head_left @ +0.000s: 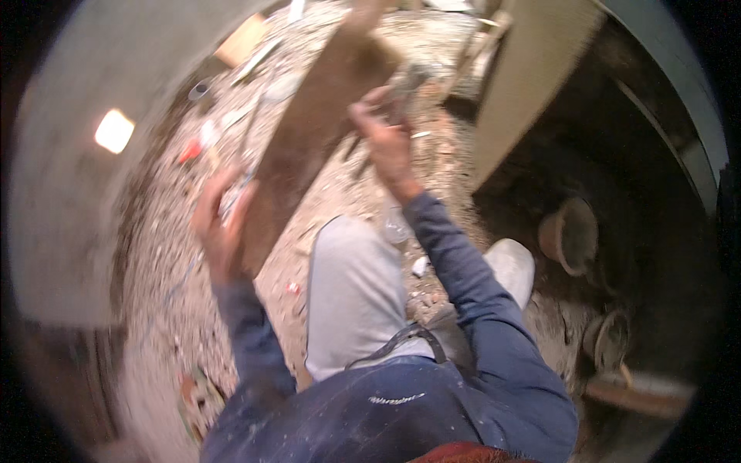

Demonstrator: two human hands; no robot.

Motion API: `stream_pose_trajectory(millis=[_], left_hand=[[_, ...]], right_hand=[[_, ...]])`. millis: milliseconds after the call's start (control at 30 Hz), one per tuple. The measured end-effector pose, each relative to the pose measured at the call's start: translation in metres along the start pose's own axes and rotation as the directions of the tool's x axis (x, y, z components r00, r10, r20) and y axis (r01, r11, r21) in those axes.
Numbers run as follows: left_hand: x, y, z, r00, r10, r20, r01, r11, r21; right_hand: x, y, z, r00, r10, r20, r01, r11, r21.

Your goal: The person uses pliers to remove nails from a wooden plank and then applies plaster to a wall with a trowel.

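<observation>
A long brown board (297, 147) slants from near my left knee up to the far top of the view. My left hand (220, 220) grips it near its lower end, fingers along its left edge. On the other side of the board is my right hand (390, 147), closed around a greyish thing (411, 81) that motion blur keeps me from naming. That hand is close to the board's right edge; whether it touches the board I cannot tell.
Rubble (166, 255) covers the ground. To the right stand a bucket (570, 235) and a second round container (610, 339), beside a tall pale panel (532, 69). A grey wall (65, 208) bounds the left; a red scrap (189, 150) and pipe end (199, 91) lie near it.
</observation>
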State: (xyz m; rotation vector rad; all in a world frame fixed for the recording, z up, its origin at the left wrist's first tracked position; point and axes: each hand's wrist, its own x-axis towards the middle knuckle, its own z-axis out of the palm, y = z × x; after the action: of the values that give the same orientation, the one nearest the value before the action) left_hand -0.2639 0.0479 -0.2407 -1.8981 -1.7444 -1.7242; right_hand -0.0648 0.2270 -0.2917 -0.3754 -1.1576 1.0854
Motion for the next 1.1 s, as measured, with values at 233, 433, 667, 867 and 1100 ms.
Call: stream_pose_trajectory(millis=[233,433,667,867,1100], left_hand=[[0.050,-0.005,0.017,0.523,-0.235,0.820,0.726,0.627,-0.283],[0.039,-0.024,0.051,0.503,-0.067,0.862,0.840,0.271,-0.469],[0.033,-0.043,0.029,0.666,-0.194,0.720,0.561,0.767,-0.312],[0.028,-0.029,0.027,0.734,-0.258,0.628,0.461,0.869,-0.182],[0.019,-0.030,0.020,0.759,-0.260,0.596,0.401,0.909,-0.114]], right_hand=[[0.000,-0.057,0.004,0.975,0.206,0.083,-0.217,0.962,0.164],[0.005,-0.067,-0.001,0.946,0.249,0.207,-0.270,0.960,0.076],[0.038,-0.101,-0.023,0.776,0.454,0.439,-0.231,0.851,-0.472],[0.051,-0.109,-0.029,0.653,0.599,0.463,-0.014,0.621,-0.784],[0.048,-0.121,-0.019,0.563,0.701,0.438,-0.087,0.577,-0.812]])
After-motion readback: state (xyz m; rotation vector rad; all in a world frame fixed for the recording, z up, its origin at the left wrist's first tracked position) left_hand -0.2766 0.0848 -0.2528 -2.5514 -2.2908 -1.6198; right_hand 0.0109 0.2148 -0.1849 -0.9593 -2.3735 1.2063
